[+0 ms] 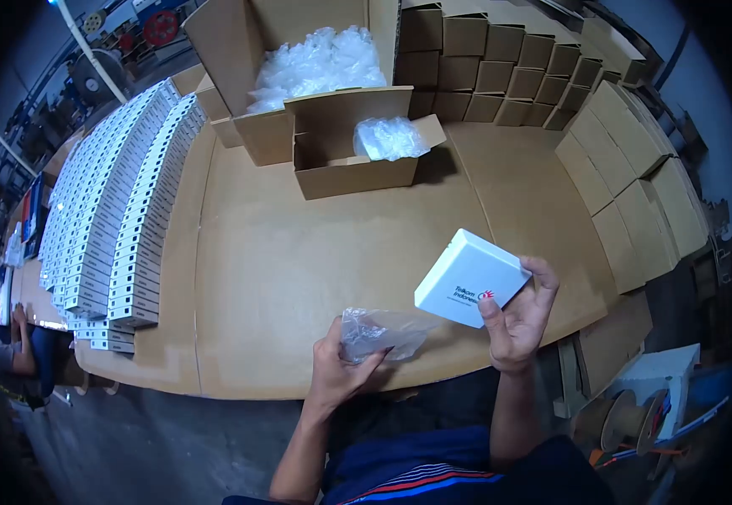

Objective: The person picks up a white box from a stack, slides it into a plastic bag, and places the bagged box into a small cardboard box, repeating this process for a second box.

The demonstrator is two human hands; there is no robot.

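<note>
In my right hand (524,321) is a small white box (471,278) printed with "Telkom Indonesia", gripped at its right side and tilted above the table. My left hand (341,366) pinches a clear plastic bag (383,332), just left of and a little below the box. The bag looks loose and has nothing visible inside. Beyond both hands stands an open brown carton (358,178), with a plastic-wrapped item (389,139) resting at its right end.
Stacked white boxes (122,210) line the table's left side. A big carton (265,139) full of clear plastic bags (324,63) stands at the back. Brown cartons (501,76) are piled back right, with more (635,185) at the right edge. Another person (17,353) sits far left.
</note>
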